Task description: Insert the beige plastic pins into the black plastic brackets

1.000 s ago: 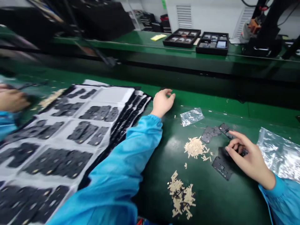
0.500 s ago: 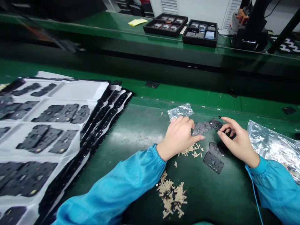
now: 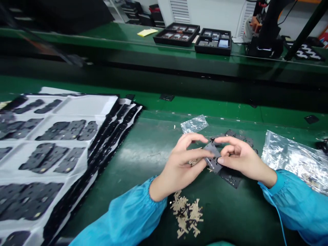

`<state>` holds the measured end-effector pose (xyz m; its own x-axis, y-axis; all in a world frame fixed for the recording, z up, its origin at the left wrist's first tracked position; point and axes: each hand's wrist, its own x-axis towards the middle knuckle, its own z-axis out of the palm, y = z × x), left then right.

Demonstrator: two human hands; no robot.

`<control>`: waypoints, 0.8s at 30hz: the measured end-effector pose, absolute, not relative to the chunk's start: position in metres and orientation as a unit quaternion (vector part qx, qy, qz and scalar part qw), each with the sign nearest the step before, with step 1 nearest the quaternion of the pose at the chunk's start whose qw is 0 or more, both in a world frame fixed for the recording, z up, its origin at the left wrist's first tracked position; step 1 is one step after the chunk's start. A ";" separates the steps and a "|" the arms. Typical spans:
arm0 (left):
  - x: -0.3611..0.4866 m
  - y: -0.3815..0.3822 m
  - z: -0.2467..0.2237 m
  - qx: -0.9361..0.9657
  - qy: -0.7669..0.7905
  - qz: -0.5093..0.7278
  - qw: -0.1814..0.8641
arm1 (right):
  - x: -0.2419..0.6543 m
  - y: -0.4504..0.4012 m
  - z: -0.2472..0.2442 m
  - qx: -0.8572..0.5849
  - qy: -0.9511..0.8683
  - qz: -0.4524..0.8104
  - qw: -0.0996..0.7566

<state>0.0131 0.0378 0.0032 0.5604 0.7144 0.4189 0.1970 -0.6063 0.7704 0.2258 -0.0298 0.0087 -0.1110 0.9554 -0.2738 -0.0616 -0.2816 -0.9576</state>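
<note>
Between my two hands, above the green mat, a thin dark grey plate (image 3: 213, 158) with small cut-outs is held tilted. My left hand (image 3: 180, 160) grips its left side between the fingers, with the index finger arched over it. My right hand (image 3: 239, 156) pinches the right side, its thumb pressed on the face. A tiny black piece (image 3: 212, 139) shows at the plate's upper corner, by the right index fingertip; whether it is stuck there is unclear. More dark plates (image 3: 232, 177) lie below and behind my right hand, partly hidden.
Beige strips form a pile (image 3: 187, 215) in front. A small clear bag (image 3: 194, 123) lies behind my left hand, and a larger filled bag (image 3: 294, 160) at right. Stacked white trays (image 3: 84, 102) of dark plates stand left. Black boxes (image 3: 214, 51) sit on the back shelf.
My right hand has moved left with the plate. My left hand has shifted down and left, turned, and now grips the plate too. The camera view has moved slightly.
</note>
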 end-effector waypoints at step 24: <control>0.012 0.004 -0.005 0.543 0.445 0.366 0.611 | 0.197 -0.033 0.003 -0.632 -0.461 0.463 0.417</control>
